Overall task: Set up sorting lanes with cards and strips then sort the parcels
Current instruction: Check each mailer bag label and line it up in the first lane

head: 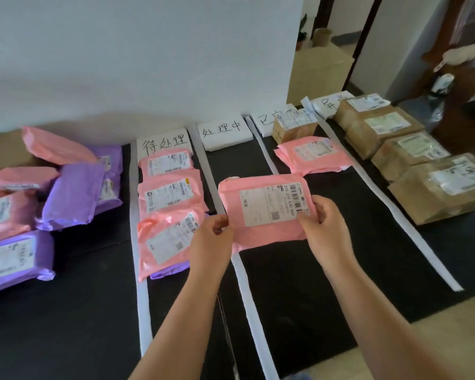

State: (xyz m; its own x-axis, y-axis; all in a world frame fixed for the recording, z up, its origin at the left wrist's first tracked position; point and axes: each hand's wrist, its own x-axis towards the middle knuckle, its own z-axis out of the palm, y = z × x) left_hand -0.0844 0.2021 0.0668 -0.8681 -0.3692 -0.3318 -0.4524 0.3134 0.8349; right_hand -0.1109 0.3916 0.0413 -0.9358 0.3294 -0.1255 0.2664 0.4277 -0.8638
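I hold a pink parcel (261,196) with a white label over the second lane. My left hand (214,237) grips its lower left corner and my right hand (324,223) grips its right edge. White strips (140,270) divide a black mat (299,283) into lanes. Each lane is headed by a white handwritten card; the first card (163,144) and the second card (225,133) are fully visible. Three pink parcels (170,187) lie in the first lane. The third lane holds a pink parcel (313,154) and a small box (294,128).
A heap of unsorted pink and purple parcels (72,196) lies on the left of the mat. Several brown cardboard boxes (412,152) fill the rightmost lane. A white wall (148,64) runs behind the cards. A doorway and dark wooden furniture (464,78) stand at the right.
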